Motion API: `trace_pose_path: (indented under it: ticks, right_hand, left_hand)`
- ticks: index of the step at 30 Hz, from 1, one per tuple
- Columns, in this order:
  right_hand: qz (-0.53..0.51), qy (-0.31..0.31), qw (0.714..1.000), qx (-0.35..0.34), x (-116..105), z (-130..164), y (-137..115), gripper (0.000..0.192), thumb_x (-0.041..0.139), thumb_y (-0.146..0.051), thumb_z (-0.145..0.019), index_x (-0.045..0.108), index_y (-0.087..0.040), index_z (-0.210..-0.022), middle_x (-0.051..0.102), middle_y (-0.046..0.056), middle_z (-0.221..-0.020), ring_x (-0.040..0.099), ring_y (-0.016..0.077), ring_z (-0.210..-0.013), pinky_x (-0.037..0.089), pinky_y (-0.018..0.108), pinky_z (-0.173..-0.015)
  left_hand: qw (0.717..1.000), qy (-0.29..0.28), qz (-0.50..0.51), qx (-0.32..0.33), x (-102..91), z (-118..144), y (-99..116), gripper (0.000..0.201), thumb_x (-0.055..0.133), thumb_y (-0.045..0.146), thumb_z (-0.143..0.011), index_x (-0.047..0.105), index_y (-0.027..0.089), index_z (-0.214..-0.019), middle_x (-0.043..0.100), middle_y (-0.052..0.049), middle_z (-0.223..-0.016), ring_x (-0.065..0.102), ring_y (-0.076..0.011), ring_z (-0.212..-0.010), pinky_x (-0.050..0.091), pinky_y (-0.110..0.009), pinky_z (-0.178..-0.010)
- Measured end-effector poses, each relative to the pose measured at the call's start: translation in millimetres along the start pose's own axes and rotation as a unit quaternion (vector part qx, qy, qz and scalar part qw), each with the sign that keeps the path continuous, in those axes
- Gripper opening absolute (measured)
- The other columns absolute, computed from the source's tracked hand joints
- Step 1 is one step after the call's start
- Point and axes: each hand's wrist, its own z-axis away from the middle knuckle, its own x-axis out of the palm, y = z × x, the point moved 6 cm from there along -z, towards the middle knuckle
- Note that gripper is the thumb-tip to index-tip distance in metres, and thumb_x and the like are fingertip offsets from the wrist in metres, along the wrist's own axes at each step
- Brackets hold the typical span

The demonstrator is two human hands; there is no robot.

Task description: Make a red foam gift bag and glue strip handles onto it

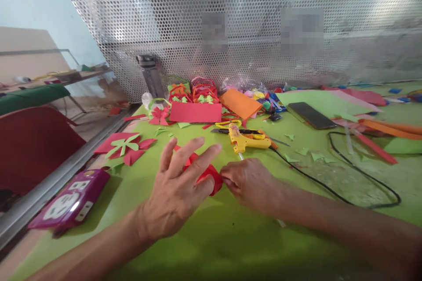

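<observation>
Red piece [216,180] noted over the green tabletop [204,237], between the hands: left hand [176,189] at its 9 o'clock, fingers fanned out above it, thumb contact cannot be told; right hand [249,182] at its 3 o'clock, curled, fingertips pinching the near edge. Relative to the piece, yellow glue gun [249,142] lies at 1 o'clock, red rectangular sheet [195,113] at 12, dark phone [311,115] at 2.

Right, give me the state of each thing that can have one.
left hand, open, fingers spread over the red paper
right hand, curled shut, seemingly pinching the red paper's end
red paper, bent into a curve
glue gun, lying on its side
black cord, slack
phone, lying flat, screen dark
bottle, standing, lid on
purple case, lying flat
</observation>
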Motion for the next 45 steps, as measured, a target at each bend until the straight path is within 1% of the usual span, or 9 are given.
trace_pose_path:
  ticks: [2, 6, 9, 18, 27, 33, 38, 41, 45]
  right_hand:
    - [0.018, -0.005, 1.0, -0.007, 0, -1, -1, 0.016, 0.047, -0.013, -0.079, 0.061, -0.019, -0.075, 0.067, 0.002, -0.071, 0.057, 0.0136, -0.057, 0.018, 0.029, -0.048]
    - [0.039, -0.013, 0.999, -0.012, 1, -2, -2, 0.015, 0.047, -0.013, -0.078, 0.061, -0.017, -0.075, 0.067, 0.004, -0.068, 0.057, 0.0152, -0.054, 0.015, 0.03, -0.047]
    - [0.043, -0.009, 0.999, -0.011, 2, -1, -2, 0.015, 0.047, -0.012, -0.079, 0.061, -0.018, -0.075, 0.067, 0.004, -0.068, 0.057, 0.015, -0.054, 0.015, 0.03, -0.047]
    - [0.039, -0.03, 0.999, -0.001, 3, -1, -2, 0.014, 0.049, -0.013, -0.079, 0.062, -0.019, -0.078, 0.068, 0.003, -0.07, 0.057, 0.0144, -0.055, 0.018, 0.029, -0.048]
    - [0.018, -0.003, 1.0, -0.005, 0, 0, 1, 0.016, 0.048, -0.012, -0.077, 0.062, -0.018, -0.075, 0.067, 0.002, -0.069, 0.055, 0.0115, -0.054, 0.02, 0.028, -0.047]
    - [0.015, -0.012, 1.0, -0.003, 5, -1, -1, 0.012, 0.05, -0.012, -0.076, 0.061, -0.017, -0.075, 0.066, 0.002, -0.068, 0.053, 0.0118, -0.055, 0.02, 0.028, -0.049]
    - [-0.016, 0.039, 0.999, -0.006, 3, -1, -1, 0.016, 0.046, -0.014, -0.083, 0.061, -0.016, -0.079, 0.066, 0.003, -0.072, 0.053, 0.0117, -0.057, 0.024, 0.027, -0.051]
    - [-0.034, 0.076, 0.996, -0.02, -1, 1, -3, 0.017, 0.044, -0.014, -0.084, 0.061, -0.016, -0.081, 0.065, 0.003, -0.072, 0.052, 0.0109, -0.058, 0.025, 0.026, -0.052]
    - [-0.036, 0.089, 0.995, -0.027, -3, 3, -4, 0.014, 0.046, -0.014, -0.081, 0.059, -0.016, -0.075, 0.061, 0.001, -0.067, 0.048, 0.0094, -0.053, 0.023, 0.025, -0.051]
  left_hand:
    - [0.999, 0.002, 0.032, -0.015, 2.8, -1, -4, 0.021, 0.056, 0.012, -0.08, 0.061, 0.022, -0.063, 0.063, 0.002, -0.11, 0.045, -0.0239, -0.114, 0.021, -0.054, -0.105]
    - [0.996, 0.014, 0.077, -0.032, 5.9, -2, -12, 0.023, 0.054, 0.007, -0.08, 0.063, 0.023, -0.066, 0.068, 0.004, -0.088, 0.053, -0.0173, -0.093, 0.024, -0.05, -0.103]
    - [0.995, 0.002, 0.092, -0.031, 7.1, -3, -13, 0.02, 0.055, 0.009, -0.081, 0.063, 0.023, -0.068, 0.069, 0.005, -0.083, 0.053, -0.0156, -0.088, 0.026, -0.048, -0.102]
    - [0.995, -0.03, 0.1, -0.005, 11.4, -2, -10, 0.022, 0.054, 0.015, -0.084, 0.067, 0.028, -0.072, 0.067, 0.001, -0.091, 0.053, -0.0192, -0.091, 0.029, -0.054, -0.096]
    - [0.995, -0.024, 0.09, -0.044, 5.9, -4, -11, 0.023, 0.057, 0.014, -0.081, 0.068, 0.027, -0.065, 0.062, -0.004, -0.108, 0.048, -0.0262, -0.108, 0.03, -0.057, -0.096]
    - [0.992, -0.037, 0.106, -0.058, 6.8, -2, -13, 0.023, 0.055, 0.013, -0.082, 0.067, 0.024, -0.066, 0.066, -0.001, -0.091, 0.054, -0.0197, -0.093, 0.027, -0.055, -0.1]
    - [0.993, -0.044, 0.104, -0.046, 7.7, -1, -12, 0.022, 0.053, 0.014, -0.083, 0.066, 0.023, -0.069, 0.066, 0.001, -0.089, 0.054, -0.0188, -0.093, 0.025, -0.054, -0.102]
    - [0.994, -0.038, 0.093, -0.044, 5.8, -1, -12, 0.022, 0.054, 0.014, -0.082, 0.066, 0.023, -0.066, 0.065, -0.001, -0.096, 0.053, -0.0209, -0.098, 0.026, -0.054, -0.101]
    - [0.996, -0.006, 0.071, -0.054, 0.4, -2, -10, 0.024, 0.055, 0.01, -0.079, 0.066, 0.024, -0.063, 0.063, -0.001, -0.108, 0.048, -0.0252, -0.109, 0.026, -0.057, -0.101]
